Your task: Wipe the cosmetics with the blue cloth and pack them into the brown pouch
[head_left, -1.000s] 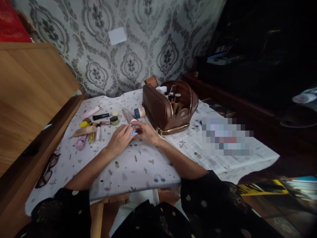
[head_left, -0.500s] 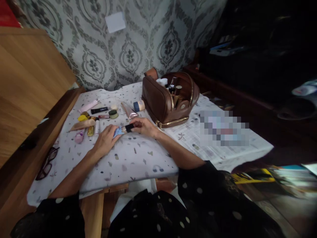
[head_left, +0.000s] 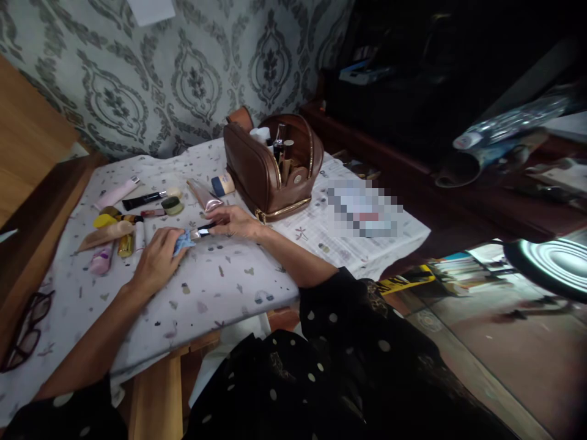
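Observation:
My left hand [head_left: 156, 260] rests on the patterned cloth, fingers closed round a small blue cloth [head_left: 183, 242]. My right hand [head_left: 233, 221] pinches a slim black and silver cosmetic stick [head_left: 204, 230] that lies nearly flat, its left end touching the blue cloth. Both hands sit just in front of a pink tube [head_left: 204, 195] and a small blue-capped bottle [head_left: 222, 183].
An open brown toiletry bag [head_left: 266, 168] with upright bottles stands behind my right hand on a newspaper [head_left: 353, 238]. Several tubes, lipsticks and small jars [head_left: 123, 220] lie at the left. Glasses [head_left: 25, 330] lie near the table's left front edge. Dark furniture stands to the right.
My hands drew apart: the left slid left with the blue cloth along the stick, which now shows between them. The camera swung to the right.

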`<state>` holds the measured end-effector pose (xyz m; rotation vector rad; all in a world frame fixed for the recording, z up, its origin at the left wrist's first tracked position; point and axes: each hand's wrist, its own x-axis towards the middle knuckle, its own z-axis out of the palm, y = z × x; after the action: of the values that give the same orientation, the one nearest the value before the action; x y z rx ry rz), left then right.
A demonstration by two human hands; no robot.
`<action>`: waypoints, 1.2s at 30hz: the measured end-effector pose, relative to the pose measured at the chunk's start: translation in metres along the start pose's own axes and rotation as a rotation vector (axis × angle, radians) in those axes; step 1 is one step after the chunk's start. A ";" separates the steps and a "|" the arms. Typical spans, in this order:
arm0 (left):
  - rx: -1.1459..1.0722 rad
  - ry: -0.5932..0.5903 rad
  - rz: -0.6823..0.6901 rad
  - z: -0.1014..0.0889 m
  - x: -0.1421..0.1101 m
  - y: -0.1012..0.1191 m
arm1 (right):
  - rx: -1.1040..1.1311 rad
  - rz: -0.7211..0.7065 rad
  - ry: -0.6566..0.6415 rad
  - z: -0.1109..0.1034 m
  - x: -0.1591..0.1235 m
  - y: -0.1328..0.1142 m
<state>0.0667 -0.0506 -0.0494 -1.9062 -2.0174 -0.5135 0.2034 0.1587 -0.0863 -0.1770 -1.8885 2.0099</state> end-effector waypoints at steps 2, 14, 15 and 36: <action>-0.014 -0.034 -0.009 -0.007 0.007 0.001 | -0.011 -0.040 0.007 0.000 -0.001 -0.002; -0.004 -0.126 -0.045 0.009 0.058 0.045 | 0.009 -0.118 -0.071 0.002 -0.002 0.002; -0.008 -0.146 -0.061 0.010 0.058 0.045 | -0.010 -0.105 -0.066 0.002 -0.002 0.003; -0.157 -0.195 -0.107 -0.011 -0.013 -0.004 | -0.013 0.135 -0.013 0.010 -0.007 -0.003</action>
<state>0.0633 -0.0673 -0.0459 -2.0162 -2.2737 -0.5468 0.2074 0.1469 -0.0840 -0.3029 -1.9449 2.0903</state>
